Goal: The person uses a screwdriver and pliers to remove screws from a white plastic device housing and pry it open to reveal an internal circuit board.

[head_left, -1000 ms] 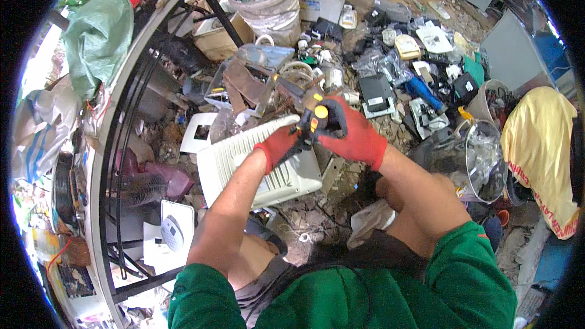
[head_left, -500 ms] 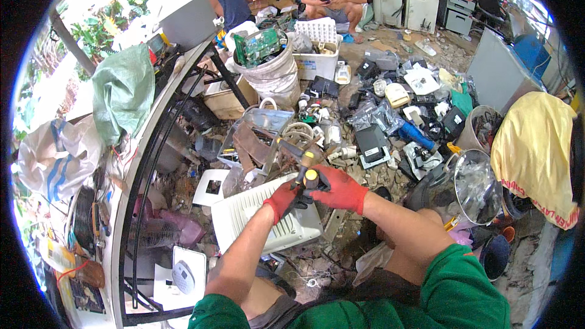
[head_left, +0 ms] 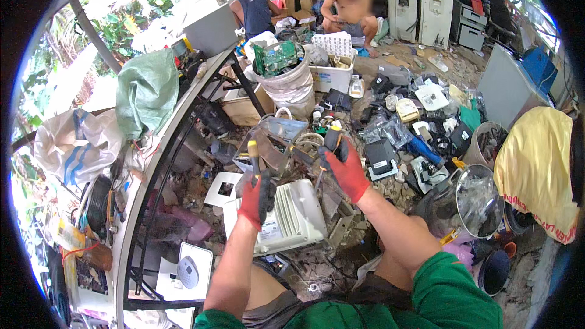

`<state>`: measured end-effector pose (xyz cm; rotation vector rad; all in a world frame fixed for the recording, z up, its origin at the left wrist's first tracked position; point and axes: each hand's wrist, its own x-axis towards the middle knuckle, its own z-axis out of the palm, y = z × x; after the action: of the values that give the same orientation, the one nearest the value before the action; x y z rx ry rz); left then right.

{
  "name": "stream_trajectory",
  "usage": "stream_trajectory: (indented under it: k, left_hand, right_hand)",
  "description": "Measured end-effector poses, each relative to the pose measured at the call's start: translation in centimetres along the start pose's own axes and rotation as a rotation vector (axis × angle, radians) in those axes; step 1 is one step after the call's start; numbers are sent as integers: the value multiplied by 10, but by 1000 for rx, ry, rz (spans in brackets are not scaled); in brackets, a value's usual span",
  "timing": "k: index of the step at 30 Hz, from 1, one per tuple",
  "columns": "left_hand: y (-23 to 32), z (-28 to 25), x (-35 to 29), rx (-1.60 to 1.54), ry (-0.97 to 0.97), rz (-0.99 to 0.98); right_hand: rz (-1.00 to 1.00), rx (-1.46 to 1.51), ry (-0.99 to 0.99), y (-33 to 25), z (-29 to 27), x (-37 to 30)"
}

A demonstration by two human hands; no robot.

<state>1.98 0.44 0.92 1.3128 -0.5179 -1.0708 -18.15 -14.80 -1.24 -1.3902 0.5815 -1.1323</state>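
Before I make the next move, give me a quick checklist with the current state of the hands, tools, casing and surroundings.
1. Left hand grips its yellow-and-black-handled tool: ok.
2. Right hand grips its yellow-capped tool, shaft pointing down: ok.
3. Both hands gloved: ok, red with dark palms or fingers.
4. Right tool's tip touching the pale casing: cannot tell, too small to make out.
5. Ground around the casing free of clutter: not ok, a plastic tub of scrap lies just beyond it.
6. Co-workers away from the hands: ok, both people are in the background.
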Motion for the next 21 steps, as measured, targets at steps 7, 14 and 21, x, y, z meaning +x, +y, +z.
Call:
stream_trajectory:
  k: [7, 14, 21]
  left_hand:
    - [-15, 7, -34, 157, -124, 100]
    - [27, -8, -30, 9, 200, 250]
    - [46, -33, -45, -217, 281, 326]
  right_hand:
    - [242, 76, 73, 46, -18, -15]
    - [702, 41, -275, 37, -42, -76]
    - [230, -365, -568, 23, -56, -149]
